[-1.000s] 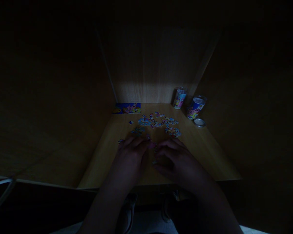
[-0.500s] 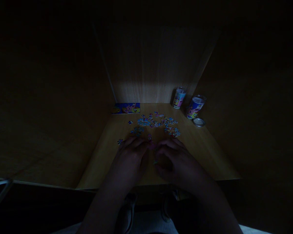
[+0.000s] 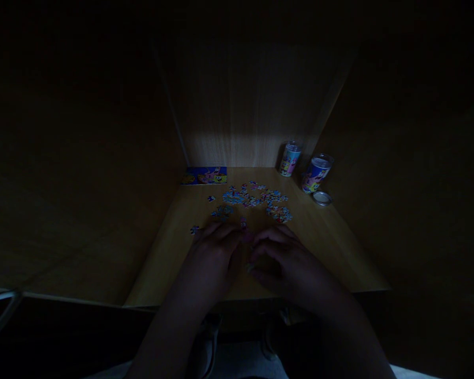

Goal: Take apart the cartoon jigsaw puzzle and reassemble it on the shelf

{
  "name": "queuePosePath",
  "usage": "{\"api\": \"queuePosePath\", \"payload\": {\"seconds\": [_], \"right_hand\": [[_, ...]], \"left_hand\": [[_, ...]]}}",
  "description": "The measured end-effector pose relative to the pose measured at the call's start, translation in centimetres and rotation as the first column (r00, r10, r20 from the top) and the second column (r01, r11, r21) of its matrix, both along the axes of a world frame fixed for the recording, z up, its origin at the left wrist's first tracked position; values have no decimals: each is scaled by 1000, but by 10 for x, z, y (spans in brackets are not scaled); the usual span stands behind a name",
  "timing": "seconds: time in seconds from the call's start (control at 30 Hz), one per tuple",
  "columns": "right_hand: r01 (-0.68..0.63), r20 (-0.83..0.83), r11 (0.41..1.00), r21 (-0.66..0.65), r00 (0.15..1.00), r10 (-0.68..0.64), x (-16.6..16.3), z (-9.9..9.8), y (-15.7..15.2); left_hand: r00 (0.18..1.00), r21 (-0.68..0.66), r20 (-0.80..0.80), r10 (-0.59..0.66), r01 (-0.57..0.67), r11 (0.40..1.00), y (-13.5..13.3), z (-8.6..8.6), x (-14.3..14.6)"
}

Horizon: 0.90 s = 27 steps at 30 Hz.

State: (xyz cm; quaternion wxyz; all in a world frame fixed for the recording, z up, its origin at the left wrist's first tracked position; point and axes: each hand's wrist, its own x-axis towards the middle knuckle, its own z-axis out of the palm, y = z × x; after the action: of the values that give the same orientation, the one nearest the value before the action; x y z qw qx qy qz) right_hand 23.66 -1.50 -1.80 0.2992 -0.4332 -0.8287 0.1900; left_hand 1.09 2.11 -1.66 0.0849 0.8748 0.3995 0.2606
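The scene is very dark. My left hand (image 3: 215, 250) rests on the wooden surface with curled fingers, its fingertips at a small group of pink joined puzzle pieces (image 3: 246, 237). Opposite it, my right hand (image 3: 282, 258) is bent inward, thumb and fingers closing around a small pale puzzle piece (image 3: 249, 267). A further puzzle piece (image 3: 243, 222) lies just beyond the fingertips, touching or close to the pink group. My hands hide part of the pieces under them.
Loose puzzle pieces (image 3: 253, 201) spread beyond my hands, with more at right (image 3: 279, 212). Single pieces (image 3: 195, 230) lie left. A blue picture sheet (image 3: 206, 176) is at the back left. Two printed cans (image 3: 289, 159) (image 3: 315, 175) and a round lid (image 3: 322, 198) stand right. Wooden panels enclose the surface.
The small pale piece by my right hand has shifted slightly toward me, near the thumb, and the right fingers have moved a little. My left hand stays almost still.
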Motion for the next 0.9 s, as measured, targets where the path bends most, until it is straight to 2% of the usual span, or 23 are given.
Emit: {"api": "queuePosePath", "payload": {"seconds": [0.2, 0.43, 0.9], "right_hand": [[-1, -28, 1000, 18, 1000, 1, 0, -2, 1], [78, -12, 996, 52, 997, -77, -3, -3, 3], [141, -2, 988, 62, 990, -141, -5, -5, 4]], "left_hand": [[999, -16, -22, -29, 29, 999, -1, 1, 1], [998, -21, -5, -69, 69, 997, -3, 2, 1], [993, -62, -11, -119, 118, 991, -4, 1, 0]]}}
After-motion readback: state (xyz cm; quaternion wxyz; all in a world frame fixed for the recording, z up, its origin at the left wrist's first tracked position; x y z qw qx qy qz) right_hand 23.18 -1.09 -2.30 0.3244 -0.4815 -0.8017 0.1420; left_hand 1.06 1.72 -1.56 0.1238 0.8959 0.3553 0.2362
